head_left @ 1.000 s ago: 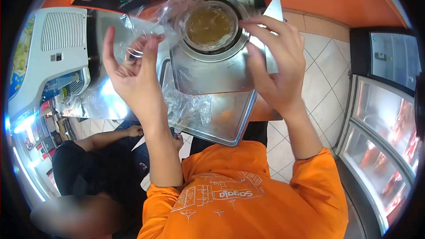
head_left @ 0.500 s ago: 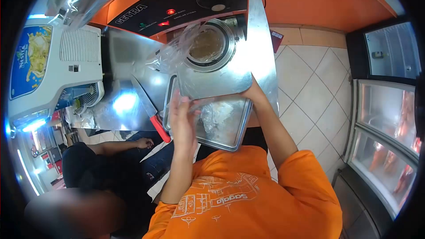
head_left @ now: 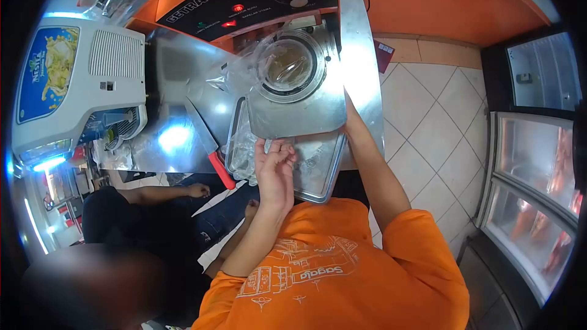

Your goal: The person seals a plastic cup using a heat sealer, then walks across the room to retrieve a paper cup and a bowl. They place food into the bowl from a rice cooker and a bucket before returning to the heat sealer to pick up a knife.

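Observation:
My left hand (head_left: 276, 174) is palm up at the front edge of the metal plate (head_left: 299, 116), its fingers loosely bent and somewhat apart, with nothing visible in them. At the plate's right edge is my right hand (head_left: 351, 117); its fingers are hidden behind the plate. A round metal ring (head_left: 318, 67) on the plate surrounds a cup (head_left: 286, 68) of brownish contents, with clear plastic film (head_left: 244, 64) over and left of it. Below the plate, a tray (head_left: 318, 197) holds crumpled clear plastic (head_left: 242, 154).
The orange sealing machine (head_left: 244, 0) stands at the back with red lights lit. A red-handled knife (head_left: 221, 170) lies left of the tray, and a drink dispenser (head_left: 116, 55) is farther left. A seated person in dark clothing (head_left: 147, 220) is at lower left.
My left hand has moved right and turned, its fingers now bent. More crumpled plastic shows at the tray's left side. The other person's second hand has come into view.

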`<state>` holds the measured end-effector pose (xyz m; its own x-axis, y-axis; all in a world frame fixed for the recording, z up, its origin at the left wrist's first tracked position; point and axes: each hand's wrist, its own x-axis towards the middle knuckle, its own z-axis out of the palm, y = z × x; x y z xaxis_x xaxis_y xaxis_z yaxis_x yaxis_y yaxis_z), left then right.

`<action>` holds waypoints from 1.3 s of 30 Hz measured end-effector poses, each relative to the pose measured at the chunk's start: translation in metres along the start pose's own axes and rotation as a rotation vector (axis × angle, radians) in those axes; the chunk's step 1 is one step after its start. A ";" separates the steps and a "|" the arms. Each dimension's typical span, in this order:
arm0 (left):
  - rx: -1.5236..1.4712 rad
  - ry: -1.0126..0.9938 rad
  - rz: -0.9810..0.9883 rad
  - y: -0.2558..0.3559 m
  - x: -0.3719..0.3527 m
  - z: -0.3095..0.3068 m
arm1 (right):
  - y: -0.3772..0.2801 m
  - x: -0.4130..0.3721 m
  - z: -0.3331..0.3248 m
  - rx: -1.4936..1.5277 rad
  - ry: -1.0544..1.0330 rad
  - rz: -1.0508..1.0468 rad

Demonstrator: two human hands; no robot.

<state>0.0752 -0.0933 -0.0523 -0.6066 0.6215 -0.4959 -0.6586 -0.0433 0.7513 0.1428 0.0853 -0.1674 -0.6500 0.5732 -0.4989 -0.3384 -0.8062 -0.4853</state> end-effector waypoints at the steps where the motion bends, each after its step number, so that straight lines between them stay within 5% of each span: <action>1: -0.004 0.002 0.003 -0.003 0.000 -0.003 | 0.000 -0.001 0.000 0.004 0.001 0.003; 3: 0.235 0.128 0.125 -0.002 -0.001 -0.009 | -0.001 -0.001 0.001 0.017 -0.002 0.011; 5: 0.688 0.261 0.503 0.013 0.009 -0.011 | -0.002 0.001 0.004 0.025 -0.009 0.024; 9: 1.545 0.155 1.292 0.088 0.028 0.033 | -0.003 0.008 0.006 0.031 -0.021 0.043; 12: 1.568 0.127 1.128 0.102 0.047 0.055 | -0.001 0.011 0.010 0.039 -0.025 0.063; 15: 1.559 0.046 1.196 0.114 0.054 0.053 | 0.004 0.012 0.010 0.070 -0.020 0.080; 21: 1.094 0.197 1.151 0.111 0.063 0.049 | 0.014 0.010 0.012 0.138 -0.019 0.097; 23: 1.306 0.257 1.504 0.107 0.065 0.041 | 0.017 0.009 0.011 0.160 -0.018 0.105; 25: 1.319 0.278 1.450 0.092 0.056 0.028 | 0.018 0.007 0.011 0.186 -0.020 0.111; 27: 1.377 -0.016 1.240 0.080 0.050 0.009 | 0.018 0.004 0.012 0.194 -0.019 0.106; 30: 1.325 0.057 0.976 0.052 0.035 0.027 | 0.016 -0.005 0.018 0.314 -0.076 0.059; 32: 1.376 0.112 0.947 0.045 0.033 0.042 | 0.016 -0.010 0.019 0.560 -0.423 -0.013; 36: 1.213 0.150 0.857 0.038 0.041 0.069 | 0.010 -0.021 0.040 0.576 -0.227 0.016; 39: 1.097 0.182 0.798 0.035 0.047 0.084 | 0.022 -0.009 0.022 0.634 -0.428 -0.022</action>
<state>0.0611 0.0001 -0.0122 -0.7568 0.6059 0.2452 0.5310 0.3513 0.7711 0.1262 0.0586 -0.1575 -0.8017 0.5876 -0.1098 -0.5962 -0.7991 0.0774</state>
